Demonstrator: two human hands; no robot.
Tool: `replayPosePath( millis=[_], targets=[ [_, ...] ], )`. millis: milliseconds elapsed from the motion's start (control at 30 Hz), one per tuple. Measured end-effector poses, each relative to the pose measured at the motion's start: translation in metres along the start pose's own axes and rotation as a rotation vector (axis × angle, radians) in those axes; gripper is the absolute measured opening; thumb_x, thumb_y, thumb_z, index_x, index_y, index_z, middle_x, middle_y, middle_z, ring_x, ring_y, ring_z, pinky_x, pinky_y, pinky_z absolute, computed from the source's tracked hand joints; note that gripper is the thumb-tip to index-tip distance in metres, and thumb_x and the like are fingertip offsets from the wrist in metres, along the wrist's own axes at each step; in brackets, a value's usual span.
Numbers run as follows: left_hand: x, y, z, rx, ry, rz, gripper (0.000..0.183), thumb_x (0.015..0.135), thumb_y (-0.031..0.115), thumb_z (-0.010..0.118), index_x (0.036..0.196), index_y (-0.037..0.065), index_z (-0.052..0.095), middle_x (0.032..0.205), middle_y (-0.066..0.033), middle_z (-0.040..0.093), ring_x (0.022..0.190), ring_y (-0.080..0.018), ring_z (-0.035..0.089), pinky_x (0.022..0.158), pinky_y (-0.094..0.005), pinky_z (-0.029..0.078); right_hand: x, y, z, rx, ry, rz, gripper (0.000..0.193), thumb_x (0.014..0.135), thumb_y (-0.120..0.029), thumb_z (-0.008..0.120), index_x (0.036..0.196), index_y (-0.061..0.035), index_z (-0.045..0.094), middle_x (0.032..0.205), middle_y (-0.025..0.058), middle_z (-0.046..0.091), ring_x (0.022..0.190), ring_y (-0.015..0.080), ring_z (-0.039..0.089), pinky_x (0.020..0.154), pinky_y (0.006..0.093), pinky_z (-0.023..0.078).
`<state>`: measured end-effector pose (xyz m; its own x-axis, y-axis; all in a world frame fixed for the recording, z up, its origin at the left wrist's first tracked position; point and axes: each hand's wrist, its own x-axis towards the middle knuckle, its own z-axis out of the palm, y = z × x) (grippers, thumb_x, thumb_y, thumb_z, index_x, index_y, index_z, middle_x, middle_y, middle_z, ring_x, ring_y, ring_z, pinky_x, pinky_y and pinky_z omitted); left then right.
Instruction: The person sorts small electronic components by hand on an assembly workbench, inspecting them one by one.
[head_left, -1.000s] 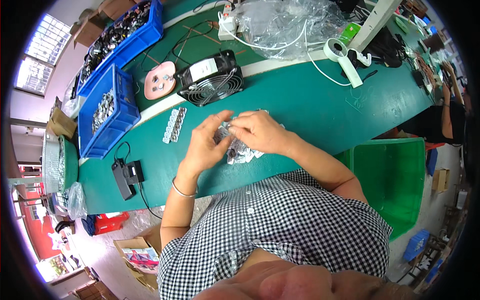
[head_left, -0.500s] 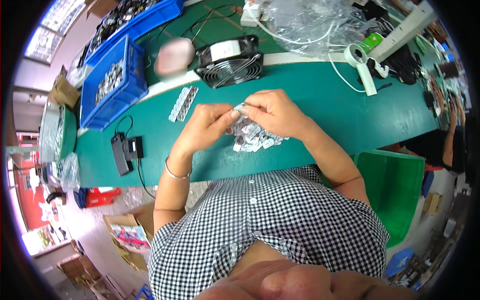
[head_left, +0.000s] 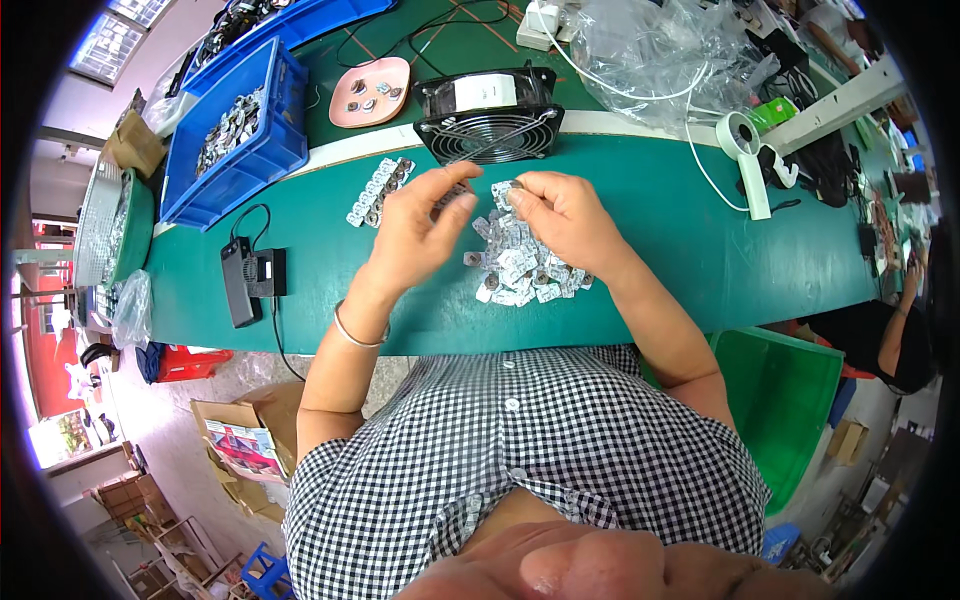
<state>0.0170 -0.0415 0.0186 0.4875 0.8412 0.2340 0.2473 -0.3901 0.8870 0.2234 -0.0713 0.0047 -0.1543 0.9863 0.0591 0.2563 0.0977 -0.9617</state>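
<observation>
Your right hand [head_left: 568,215] pinches a piece [head_left: 502,194] at the far edge of the pile [head_left: 515,264], likely kept close for reach. Your left hand [head_left: 415,235] has thumb and fingers apart; I cannot tell if it holds anything. The rows [head_left: 371,192] lie beside it, seemingly to avoid mixing.

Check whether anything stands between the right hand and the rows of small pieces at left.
Yes: seen from above, the left hand is across the direct line from the right hand to the rows of small pieces.
</observation>
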Motion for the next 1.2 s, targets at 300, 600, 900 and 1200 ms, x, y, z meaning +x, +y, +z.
replayPosePath(
  millis=[300,600,900,1200],
  targets=[
    [0.009,-0.004,0.005,0.608,0.125,0.427,0.03,0.079,0.001,0.072,0.108,0.003,0.065,0.085,-0.012,0.066,0.07,-0.0256,0.063,0.062,-0.0355,0.05,0.008,-0.007,0.0,-0.079,0.046,-0.125,0.028,0.09,-0.013,0.06,0.072,0.0048,0.051,0.06,0.0136,0.047,0.052,0.0181,0.043,0.051,0.0368,0.036],
    [0.019,-0.011,0.01,0.623,0.257,0.525,0.027,0.079,-0.002,0.069,0.105,0.001,0.064,0.087,-0.0133,0.067,0.068,-0.0295,0.061,0.06,-0.0371,0.048,0.02,-0.006,0.004,-0.052,0.132,-0.225,0.029,0.09,-0.014,0.061,0.071,0.0043,0.05,0.06,0.0155,0.047,0.051,0.0221,0.043,0.051,0.0376,0.037],
    [0.019,-0.002,0.014,0.372,0.287,0.327,0.026,0.079,-0.002,0.072,0.103,0.001,0.065,0.087,-0.0095,0.067,0.065,-0.0171,0.059,0.059,-0.028,0.048,0.022,-0.003,0.002,0.065,0.181,-0.141,0.029,0.092,-0.015,0.06,0.072,0.0037,0.051,0.058,0.0104,0.043,0.053,0.0136,0.037,0.049,0.0348,0.034],
    [0.019,-0.002,0.025,0.496,0.293,0.401,0.024,0.075,0.0,0.076,0.096,0.002,0.065,0.087,-0.0086,0.067,0.062,-0.0165,0.058,0.057,-0.0269,0.048,0.017,0.01,0.005,0.088,0.218,-0.162,0.03,0.092,-0.016,0.061,0.071,0.0029,0.051,0.056,0.0096,0.042,0.052,0.0144,0.038,0.048,0.0344,0.033]
  ],
)
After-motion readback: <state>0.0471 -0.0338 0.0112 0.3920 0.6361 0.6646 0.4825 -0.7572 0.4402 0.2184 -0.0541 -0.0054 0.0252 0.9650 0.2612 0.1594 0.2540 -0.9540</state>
